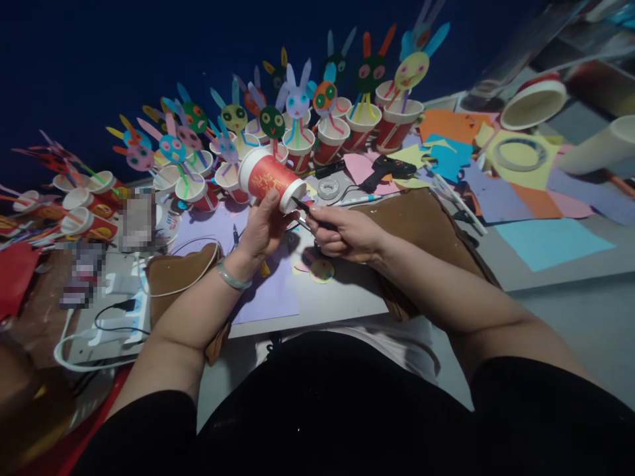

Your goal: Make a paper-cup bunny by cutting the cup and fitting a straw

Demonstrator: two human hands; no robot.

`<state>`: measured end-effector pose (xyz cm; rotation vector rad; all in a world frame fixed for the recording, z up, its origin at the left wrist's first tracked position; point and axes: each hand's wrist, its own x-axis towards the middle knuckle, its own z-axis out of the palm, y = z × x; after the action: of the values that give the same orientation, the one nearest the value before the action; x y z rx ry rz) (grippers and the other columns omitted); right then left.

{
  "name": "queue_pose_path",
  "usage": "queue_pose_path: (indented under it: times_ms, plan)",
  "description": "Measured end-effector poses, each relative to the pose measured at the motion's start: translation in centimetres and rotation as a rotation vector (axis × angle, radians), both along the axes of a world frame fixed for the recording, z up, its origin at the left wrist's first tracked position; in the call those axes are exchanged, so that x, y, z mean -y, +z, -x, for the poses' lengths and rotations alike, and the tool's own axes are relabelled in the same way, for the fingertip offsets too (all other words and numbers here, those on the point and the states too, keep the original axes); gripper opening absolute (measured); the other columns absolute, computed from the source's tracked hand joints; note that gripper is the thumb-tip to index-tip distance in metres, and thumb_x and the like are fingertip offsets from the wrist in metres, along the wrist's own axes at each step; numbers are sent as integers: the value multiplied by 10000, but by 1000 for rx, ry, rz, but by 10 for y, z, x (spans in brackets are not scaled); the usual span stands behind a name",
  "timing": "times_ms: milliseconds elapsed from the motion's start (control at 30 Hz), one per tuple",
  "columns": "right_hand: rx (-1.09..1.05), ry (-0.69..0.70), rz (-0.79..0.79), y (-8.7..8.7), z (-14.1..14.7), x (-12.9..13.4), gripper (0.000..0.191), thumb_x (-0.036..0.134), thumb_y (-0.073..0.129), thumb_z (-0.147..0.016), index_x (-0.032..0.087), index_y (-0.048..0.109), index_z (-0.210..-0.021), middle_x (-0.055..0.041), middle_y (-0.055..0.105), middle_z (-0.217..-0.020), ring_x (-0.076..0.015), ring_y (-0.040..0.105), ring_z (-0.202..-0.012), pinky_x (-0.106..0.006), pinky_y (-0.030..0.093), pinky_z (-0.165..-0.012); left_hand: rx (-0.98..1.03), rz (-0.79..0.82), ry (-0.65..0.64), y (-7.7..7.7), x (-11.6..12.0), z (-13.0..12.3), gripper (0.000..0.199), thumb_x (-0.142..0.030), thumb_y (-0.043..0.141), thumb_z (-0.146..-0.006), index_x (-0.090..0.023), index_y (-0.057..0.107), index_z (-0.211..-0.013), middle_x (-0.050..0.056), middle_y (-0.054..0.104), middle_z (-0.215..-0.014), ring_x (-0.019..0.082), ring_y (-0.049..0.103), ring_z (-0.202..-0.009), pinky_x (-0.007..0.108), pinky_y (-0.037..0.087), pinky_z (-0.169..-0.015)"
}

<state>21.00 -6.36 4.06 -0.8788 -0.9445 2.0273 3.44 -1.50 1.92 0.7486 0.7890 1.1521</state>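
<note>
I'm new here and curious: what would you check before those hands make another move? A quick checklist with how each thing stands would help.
1. Left-hand grip holding the red paper cup: ok, thumb and fingers are around its side.
2. Right-hand grip holding the dark slender tool: ok, fingers are closed on it.
3. Cup standing upright: not ok, it is tilted in the air.
4. Tool tip pressed into the cup's base: cannot tell, though they overlap in this view.
5. Rabbit-face cutout apart from the cup: ok, it lies on the table below.
6. Black glue gun cold: cannot tell.
</note>
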Motion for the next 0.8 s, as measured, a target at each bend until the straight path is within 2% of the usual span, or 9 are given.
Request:
queue_pose_path:
  times_ms: [100,233,367,500,567,700,800]
  plan:
    - [103,-83,-126,-1,0,0,383,475,727,-965,217,508,-785,117,331,-537,-43,159,-449,-174,141,-411,-28,-22,1,3,2,0,539,-621,922,-678,-245,737,-1018,32,833,-989,197,792,-927,263,580,-745]
    - [348,-205,-492,-4,-2,0,472,598,716,-928,229,504,-724,79,376,-566,-78,291,-500,-234,225,-483,-9,-44,-10,0,3,-3,571,-622,943,-649,-236,736,-1015,31,816,-953,199,794,-938,273,580,-760]
    - [732,-319,-843,-7,-5,1,379,507,599,-998,217,546,-760,30,454,-651,-123,392,-624,-279,300,-615,21,1,-25,-5,2,-4,554,-648,903,-706,-237,732,-1036,44,808,-973,230,787,-1013,304,589,-801]
    - [1036,-371,-1051,-15,-7,1,272,440,550,-1014,208,593,-878,9,503,-682,-146,400,-629,-303,276,-638,69,80,-69,-5,0,-4,521,-680,805,-805,-230,742,-1061,70,804,-986,262,777,-1024,337,614,-809]
    - [1048,-388,-1116,-19,-8,0,288,463,547,-1021,207,592,-898,10,508,-682,-143,407,-609,-298,274,-623,84,127,-93,-3,-2,-3,532,-699,754,-840,-220,744,-1069,82,800,-973,266,775,-981,348,625,-785]
    - [918,-430,-1174,-20,-9,-2,387,570,526,-1053,211,582,-920,32,502,-672,-126,427,-589,-274,309,-609,114,181,-116,-2,-6,0,568,-727,698,-873,-205,747,-1091,101,790,-940,252,766,-880,344,632,-719]
    - [859,-415,-1184,-19,-7,-1,389,559,524,-1065,208,584,-911,29,515,-697,-119,435,-605,-269,319,-617,117,189,-130,-1,-7,2,584,-733,691,-873,-204,744,-1113,103,789,-940,251,765,-866,345,638,-714]
